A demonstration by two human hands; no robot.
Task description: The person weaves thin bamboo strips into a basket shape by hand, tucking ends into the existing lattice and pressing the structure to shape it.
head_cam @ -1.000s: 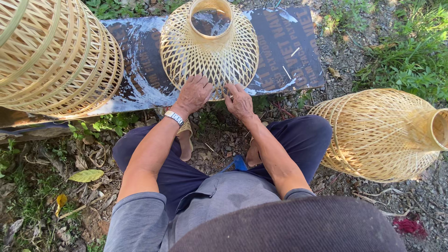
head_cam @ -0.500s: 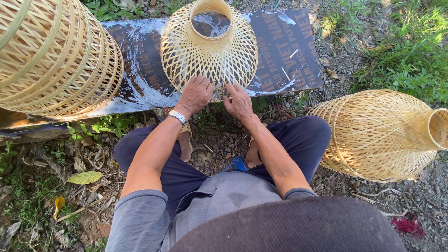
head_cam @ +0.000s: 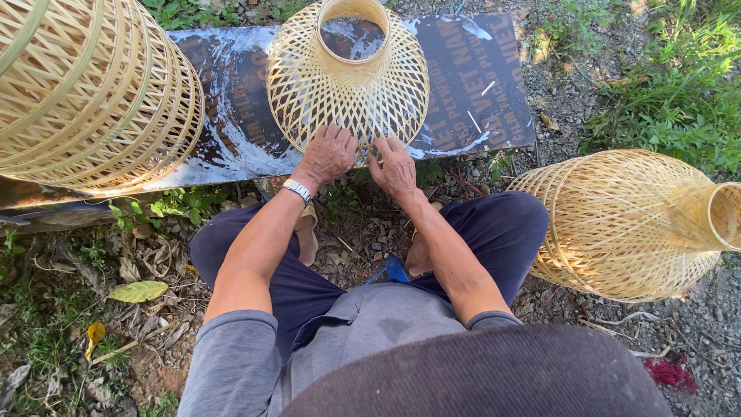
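A woven bamboo basket [head_cam: 347, 81], bell-shaped with a round neck opening at the top, stands on a dark wet board [head_cam: 471, 85]. My left hand [head_cam: 328, 154] presses on its near lower rim, a silver watch on the wrist. My right hand [head_cam: 394, 166] rests beside it on the same rim, fingers curled onto the strips. Both hands grip the woven edge. I sit with my knees apart in dark trousers.
A large woven bamboo basket [head_cam: 85, 93] lies at the upper left, partly over the board. Another one [head_cam: 629, 224] lies on its side by my right knee. Grass [head_cam: 679, 85] grows at the upper right; dry leaves and gravel cover the ground.
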